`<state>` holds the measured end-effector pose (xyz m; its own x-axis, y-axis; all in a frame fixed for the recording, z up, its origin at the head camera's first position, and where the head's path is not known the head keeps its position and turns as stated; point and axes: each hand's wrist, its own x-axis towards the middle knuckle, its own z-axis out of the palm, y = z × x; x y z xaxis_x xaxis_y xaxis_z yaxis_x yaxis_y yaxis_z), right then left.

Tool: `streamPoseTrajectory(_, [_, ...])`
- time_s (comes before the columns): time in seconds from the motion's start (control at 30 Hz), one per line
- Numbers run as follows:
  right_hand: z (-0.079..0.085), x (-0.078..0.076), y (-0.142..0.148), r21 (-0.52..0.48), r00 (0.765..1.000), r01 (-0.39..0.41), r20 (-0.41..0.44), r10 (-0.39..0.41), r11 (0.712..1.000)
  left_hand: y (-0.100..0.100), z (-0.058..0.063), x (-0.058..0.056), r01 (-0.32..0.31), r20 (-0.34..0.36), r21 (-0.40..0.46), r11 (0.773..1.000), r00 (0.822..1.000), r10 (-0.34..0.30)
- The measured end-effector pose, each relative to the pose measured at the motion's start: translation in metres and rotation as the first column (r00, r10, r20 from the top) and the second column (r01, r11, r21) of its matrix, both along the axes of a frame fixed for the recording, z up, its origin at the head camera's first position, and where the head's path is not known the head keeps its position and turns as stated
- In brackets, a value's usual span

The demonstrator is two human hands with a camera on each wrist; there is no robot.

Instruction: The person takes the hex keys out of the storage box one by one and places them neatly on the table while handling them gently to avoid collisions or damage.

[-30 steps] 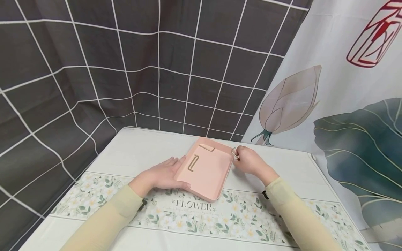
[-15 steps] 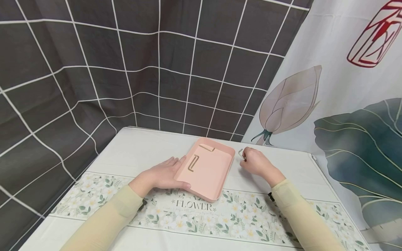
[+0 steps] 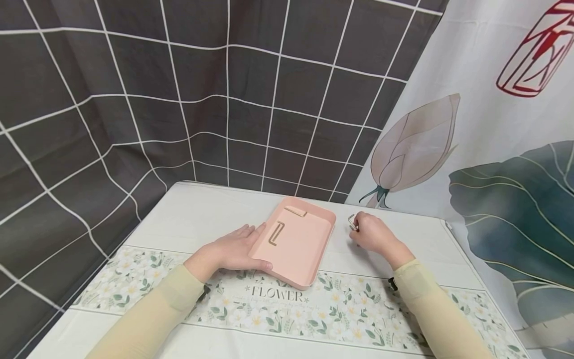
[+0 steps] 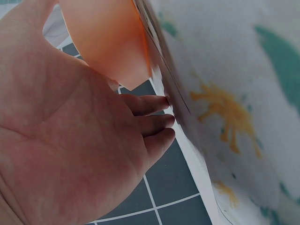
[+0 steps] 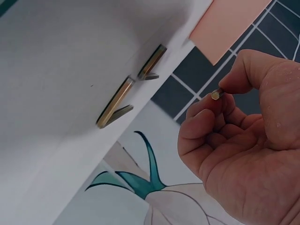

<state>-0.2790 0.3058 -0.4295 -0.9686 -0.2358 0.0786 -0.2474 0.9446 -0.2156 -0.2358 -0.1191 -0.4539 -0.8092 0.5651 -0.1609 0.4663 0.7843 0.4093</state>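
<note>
My left hand (image 3: pixel 235 248) lies against the left side of a pink tray (image 3: pixel 309 242), thumb at its near rim and fingers fairly straight. In the left wrist view, the palm is beside the tray wall (image 4: pixel 105 42). Inside the tray lie brass-coloured hex keys, one (image 3: pixel 296 212) near the far end and a Z-like shape (image 3: pixel 275 233) on the left. Right of the tray, my right hand (image 3: pixel 374 233) pinches a hex key (image 5: pixel 216 95) between thumb and fingers, its six-sided end showing. Two more hex keys (image 5: pixel 115 103) lie on the tablecloth beside that hand, which hides them from the head camera.
A white tablecloth (image 3: pixel 202 209) with a flower band and the word FLOWER covers the table. Close behind it hangs a dark curtain (image 3: pixel 251 124) with white grid lines. A white curtain with plant prints (image 3: pixel 412 144) hangs at the right.
My right hand has carried the hex key from over the tray's right rim rightward, clear of the tray. The left hand and tray have stayed in place.
</note>
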Motion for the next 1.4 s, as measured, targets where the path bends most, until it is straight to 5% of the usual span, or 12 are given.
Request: streamPoseTrajectory(1.4, [-0.004,0.007,0.060,-0.006,0.991,0.113,0.073,-0.112,0.994,0.000,-0.001,-0.001,0.004,0.001,-0.010,1.000,1.000,-0.004])
